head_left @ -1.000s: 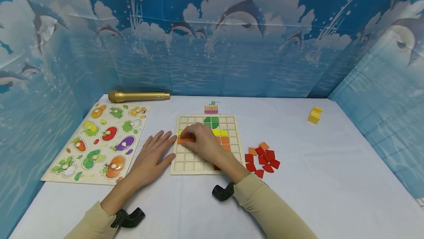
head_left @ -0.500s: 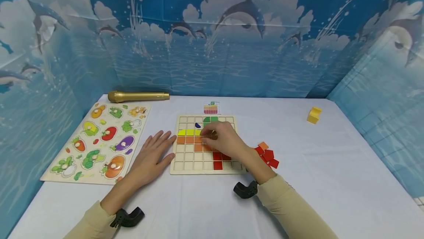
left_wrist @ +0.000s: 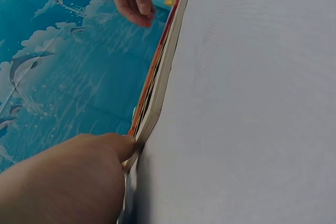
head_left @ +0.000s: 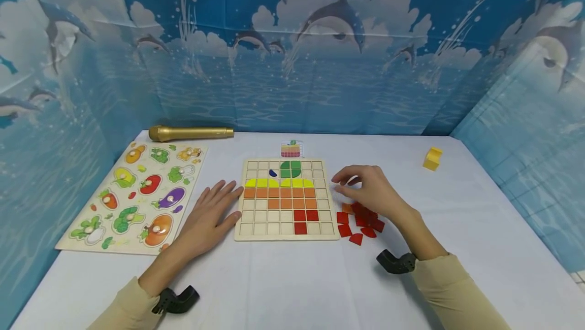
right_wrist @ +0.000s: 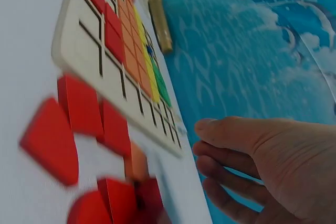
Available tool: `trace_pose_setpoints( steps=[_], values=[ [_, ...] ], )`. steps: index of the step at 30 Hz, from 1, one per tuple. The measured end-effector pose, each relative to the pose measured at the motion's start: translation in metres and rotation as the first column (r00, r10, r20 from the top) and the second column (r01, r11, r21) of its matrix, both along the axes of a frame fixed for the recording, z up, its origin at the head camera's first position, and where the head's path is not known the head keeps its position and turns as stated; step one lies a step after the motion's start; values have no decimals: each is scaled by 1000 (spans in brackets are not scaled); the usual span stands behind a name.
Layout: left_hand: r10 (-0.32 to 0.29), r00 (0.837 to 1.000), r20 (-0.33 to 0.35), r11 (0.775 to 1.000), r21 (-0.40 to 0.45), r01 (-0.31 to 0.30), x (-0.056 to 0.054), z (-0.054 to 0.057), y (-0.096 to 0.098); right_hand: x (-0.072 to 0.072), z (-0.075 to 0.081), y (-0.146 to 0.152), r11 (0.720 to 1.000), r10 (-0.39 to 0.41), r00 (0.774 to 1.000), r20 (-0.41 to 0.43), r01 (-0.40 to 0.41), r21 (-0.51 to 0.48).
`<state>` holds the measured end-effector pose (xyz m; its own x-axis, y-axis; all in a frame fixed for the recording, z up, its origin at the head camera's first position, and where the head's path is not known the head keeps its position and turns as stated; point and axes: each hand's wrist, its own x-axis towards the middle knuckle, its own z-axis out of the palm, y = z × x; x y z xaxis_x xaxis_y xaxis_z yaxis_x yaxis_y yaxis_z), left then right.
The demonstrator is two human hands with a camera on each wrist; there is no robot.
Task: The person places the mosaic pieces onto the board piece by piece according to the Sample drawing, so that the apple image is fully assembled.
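My left hand lies flat with straight, spread fingers, its fingertips at the left edge of the wooden grid board. In the left wrist view its thumb touches the board's edge. My right hand hovers beyond the board's right edge, over the loose pieces, fingers loosely bent and nothing between them. On the board sit green pieces, a yellow row, orange squares, red squares and one small dark blue piece. Loose red pieces and an orange square lie beside it, partly hidden under the hand.
A small picture card lies behind the board. To the left is a vegetable puzzle board, with a gold microphone behind it. A yellow block stands at the back right. Dolphin-print cloth walls surround the white table.
My right hand has moved rightward, from the orange row's left end, across the board and off its right side. The yellow and orange rows now show uncovered. My left hand stays put.
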<state>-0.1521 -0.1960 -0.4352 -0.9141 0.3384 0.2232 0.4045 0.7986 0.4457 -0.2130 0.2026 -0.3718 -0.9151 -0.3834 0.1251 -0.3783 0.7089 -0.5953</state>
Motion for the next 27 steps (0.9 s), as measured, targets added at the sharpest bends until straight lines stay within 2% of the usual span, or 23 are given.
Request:
trace_pose_setpoints(
  steps=[3, 6, 14, 23, 27],
  values=[
    [-2, 1000, 9, 1000, -5, 2, -2, -1, 1, 2, -1, 24, 999, -46, 999, 26, 45, 27],
    [-6, 1000, 23, 1000, -9, 6, -4, -1, 1, 1, -2, 42, 998, -50, 997, 61, 47, 51],
    [5, 1000, 31, 1000, -16, -5, -1, -1, -1, -4, -1, 65, 994, 26, 981, 190, -45, 95],
    [-1, 999, 33, 1000, -4, 1, 0, 1, 0, -8, -9, 68, 996, 21, 985, 173, -37, 87],
    [0, 999, 42, 1000, -9, 0, -1, 0, 0, -7, -8, 73, 996, 48, 980, 195, -61, 63]
  ],
)
